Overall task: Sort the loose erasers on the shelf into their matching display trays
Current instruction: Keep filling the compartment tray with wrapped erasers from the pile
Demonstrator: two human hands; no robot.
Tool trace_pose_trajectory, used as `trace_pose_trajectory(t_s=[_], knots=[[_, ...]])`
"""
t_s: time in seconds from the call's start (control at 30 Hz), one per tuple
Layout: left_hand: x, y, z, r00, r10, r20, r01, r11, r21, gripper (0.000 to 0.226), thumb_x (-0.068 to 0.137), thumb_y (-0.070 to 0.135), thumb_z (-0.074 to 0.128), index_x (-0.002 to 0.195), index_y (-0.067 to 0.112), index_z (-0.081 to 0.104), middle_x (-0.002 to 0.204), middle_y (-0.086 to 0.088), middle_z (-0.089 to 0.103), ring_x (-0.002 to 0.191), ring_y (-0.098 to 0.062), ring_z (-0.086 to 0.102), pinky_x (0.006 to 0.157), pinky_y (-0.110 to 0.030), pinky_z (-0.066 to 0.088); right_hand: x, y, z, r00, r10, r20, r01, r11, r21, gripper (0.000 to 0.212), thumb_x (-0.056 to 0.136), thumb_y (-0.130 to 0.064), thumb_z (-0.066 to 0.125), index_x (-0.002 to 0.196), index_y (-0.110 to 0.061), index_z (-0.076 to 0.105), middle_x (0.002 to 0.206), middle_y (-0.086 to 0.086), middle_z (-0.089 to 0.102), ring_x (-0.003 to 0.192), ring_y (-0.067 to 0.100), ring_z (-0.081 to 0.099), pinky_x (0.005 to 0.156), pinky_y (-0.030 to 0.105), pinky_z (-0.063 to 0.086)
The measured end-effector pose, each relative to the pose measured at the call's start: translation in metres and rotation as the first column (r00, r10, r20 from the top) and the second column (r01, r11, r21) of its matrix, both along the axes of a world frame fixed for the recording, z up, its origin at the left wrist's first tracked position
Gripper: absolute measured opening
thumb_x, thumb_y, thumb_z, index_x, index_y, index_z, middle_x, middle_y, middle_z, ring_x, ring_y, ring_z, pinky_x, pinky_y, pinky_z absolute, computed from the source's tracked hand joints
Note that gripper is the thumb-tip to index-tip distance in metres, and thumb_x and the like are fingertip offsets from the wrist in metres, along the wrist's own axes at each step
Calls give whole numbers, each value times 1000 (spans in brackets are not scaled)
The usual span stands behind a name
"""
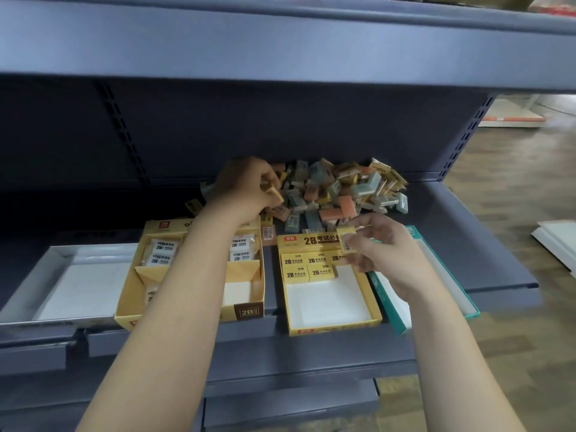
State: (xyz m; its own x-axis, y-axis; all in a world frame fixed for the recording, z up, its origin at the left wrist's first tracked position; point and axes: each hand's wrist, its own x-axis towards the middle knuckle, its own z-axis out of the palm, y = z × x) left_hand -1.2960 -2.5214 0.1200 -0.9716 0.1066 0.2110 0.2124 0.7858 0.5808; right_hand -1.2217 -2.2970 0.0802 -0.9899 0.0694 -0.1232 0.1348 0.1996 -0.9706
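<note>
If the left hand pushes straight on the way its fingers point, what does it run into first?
Probably the pile of loose erasers. The left hand, pinching a yellow eraser, points right into the pile's left edge; its height above them is unclear.

A broad grey-blue metal upper shelf board [280, 42] ran across the top of the view, with a scrap of brown cardboard [467, 0] lying on it at the far right. Beneath it stood a dark flat back panel [280, 126], flanked by a slotted metal upright on the left [121, 132] and another on the right [467, 135]. To the right lay a wood-look plank floor [514, 188], with flat white boards [558, 244] on it at the edge and a white-and-orange low platform [514, 115] farther off. A grey lower shelf [290, 397] showed at the bottom.
</note>
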Motion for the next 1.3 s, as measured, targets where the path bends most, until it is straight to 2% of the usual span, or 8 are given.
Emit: trace_pose_trajectory(t_s=[0.3,0.5,0.63,0.8,0.93,1.1,1.2,1.3], knots=[[70,13,-30,1000,4,-28,3,971,239,16,82,28,76,89,30,61,82,16,62,74,0,57,64,-25,46,6,6,-4,982,188,-37,-185,981,59,27,76,-1,79,73,-8,54,63,3,57,52,12,54,47,20,40],[85,21,-38,996,73,-47,-54,942,332,17,81,30,76,90,34,62,77,12,62,68,-6,55,63,-27,48,11,19,-4,963,270,-19,-269,962,49,9,83,-1,72,83,-9,69,73,2,70,73,23,70,60,21,49],[92,30,-38,995,92,-34,-76,940,332,17,82,27,76,89,34,62,79,11,65,70,-3,56,64,-23,49,11,33,2,959,282,-19,-282,959,-12,28,82,8,71,99,-11,58,91,8,58,82,37,71,65,26,55],[107,45,-44,993,118,-29,-101,934,343,17,82,25,75,89,34,62,75,21,60,72,-1,52,65,-17,44,11,44,4,942,335,-3,-335,942,37,41,83,8,69,115,-17,61,107,28,52,76,30,73,65,25,57],[120,54,-51,984,170,-57,-144,938,317,16,83,26,76,91,31,63,70,25,54,72,5,49,62,-10,38,9,49,-2,957,286,-41,-279,951,132,31,80,1,74,104,-13,60,84,6,56,63,21,66,52,23,45],[126,57,-55,974,210,-89,-173,934,314,20,86,26,72,103,32,63,75,18,57,65,-6,51,61,-19,44,7,46,-8,951,269,-152,-211,925,316,25,75,-9,82,84,-27,68,77,-8,64,62,13,47,65,26,43],[129,57,-54,974,206,-96,-165,931,326,29,87,23,69,116,29,64,98,15,65,81,-6,62,74,-30,53,5,37,-10,939,290,-185,-179,872,456,29,77,-13,80,89,-36,68,82,-11,66,65,5,51,63,15,41],[129,57,-54,971,194,-143,-153,954,256,28,88,20,69,115,27,68,99,15,62,87,-2,59,79,-25,51,1,28,-13,931,331,-153,-173,771,613,23,81,-16,77,101,-28,73,91,-11,67,70,-6,52,62,7,35]])
